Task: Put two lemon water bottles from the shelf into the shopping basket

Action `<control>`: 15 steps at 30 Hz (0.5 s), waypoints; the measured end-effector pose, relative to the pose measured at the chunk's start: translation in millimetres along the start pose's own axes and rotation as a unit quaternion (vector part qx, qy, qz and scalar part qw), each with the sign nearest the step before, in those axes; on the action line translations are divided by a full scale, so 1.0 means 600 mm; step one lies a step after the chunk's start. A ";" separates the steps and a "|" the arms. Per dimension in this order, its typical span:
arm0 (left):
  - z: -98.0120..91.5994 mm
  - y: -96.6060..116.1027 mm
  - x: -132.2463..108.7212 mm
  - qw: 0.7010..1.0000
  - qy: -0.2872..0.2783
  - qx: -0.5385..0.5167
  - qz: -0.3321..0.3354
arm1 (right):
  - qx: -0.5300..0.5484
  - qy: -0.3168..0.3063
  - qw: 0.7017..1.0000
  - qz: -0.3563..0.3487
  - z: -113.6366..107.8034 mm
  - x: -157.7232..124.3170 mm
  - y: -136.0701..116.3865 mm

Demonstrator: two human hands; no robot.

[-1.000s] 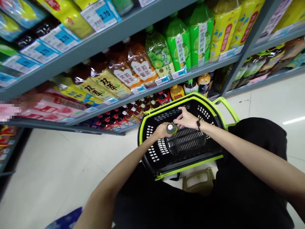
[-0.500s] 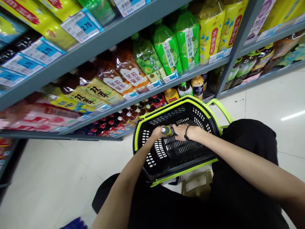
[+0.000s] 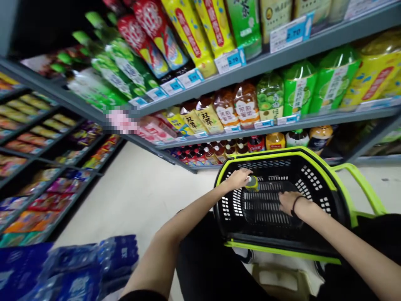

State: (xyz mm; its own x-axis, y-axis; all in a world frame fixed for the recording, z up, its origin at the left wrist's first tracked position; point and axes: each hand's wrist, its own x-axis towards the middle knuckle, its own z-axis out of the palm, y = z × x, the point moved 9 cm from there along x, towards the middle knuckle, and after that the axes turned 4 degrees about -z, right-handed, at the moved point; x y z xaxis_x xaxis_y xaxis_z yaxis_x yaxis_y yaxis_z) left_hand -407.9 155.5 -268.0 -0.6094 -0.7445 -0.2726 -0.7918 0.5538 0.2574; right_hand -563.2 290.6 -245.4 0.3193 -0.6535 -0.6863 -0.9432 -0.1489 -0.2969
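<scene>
A black shopping basket [image 3: 313, 240] with a lime-green rim is in front of my knees. Inside it, toward the left end, is a small bottle [image 3: 252, 184] with a pale cap and yellow-green sides, seen from above. My left hand [image 3: 239, 179] reaches over the basket's left side, its fingers closed at the bottle's top; its grip is partly hidden. Over the middle of the basket hangs my right hand [image 3: 290, 202], a dark band on its wrist. Its fingers are curled in, apart from the bottle, and nothing shows in them.
Drink shelves [image 3: 338, 117] run behind the basket, bearing several rows of bottles. A lime-green basket handle [image 3: 365, 182] sticks out at right. Blue-wrapped bottle packs [image 3: 78, 267] are at lower left, with another goods shelf [image 3: 46, 150] beyond. A beige stool [image 3: 282, 278] is below the basket.
My right hand has come off the bottle and moved right, while my left hand stays at it. The camera has turned left, bringing the far shelf and blue packs into view.
</scene>
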 end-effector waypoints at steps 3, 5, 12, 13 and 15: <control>-0.106 -0.016 -0.035 0.995 0.088 -0.040 0.006 | -0.008 -0.013 1.000 -0.010 0.024 0.004 -0.014; -0.184 -0.059 -0.059 0.983 0.166 -0.067 -0.029 | -0.013 -0.019 1.000 -0.014 0.037 0.008 -0.019; -0.430 -0.298 -0.174 0.862 0.427 -0.092 -0.256 | -0.026 -0.026 0.999 -0.019 0.060 0.017 -0.023; -0.460 -0.324 -0.187 0.843 0.449 -0.090 -0.280 | -0.027 -0.027 0.999 -0.021 0.062 0.018 -0.025; -0.514 -0.366 -0.203 0.812 0.479 -0.091 -0.319 | -0.029 -0.032 0.999 -0.020 0.067 0.023 -0.029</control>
State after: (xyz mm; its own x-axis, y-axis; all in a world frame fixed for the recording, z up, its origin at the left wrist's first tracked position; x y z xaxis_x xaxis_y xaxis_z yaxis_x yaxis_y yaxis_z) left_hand -147.3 10.0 -5.4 0.3044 -0.8546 0.4207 -0.8619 -0.0591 0.5036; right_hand -538.7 314.0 -276.6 0.3597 -0.5975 -0.7167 -0.9329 -0.2176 -0.2868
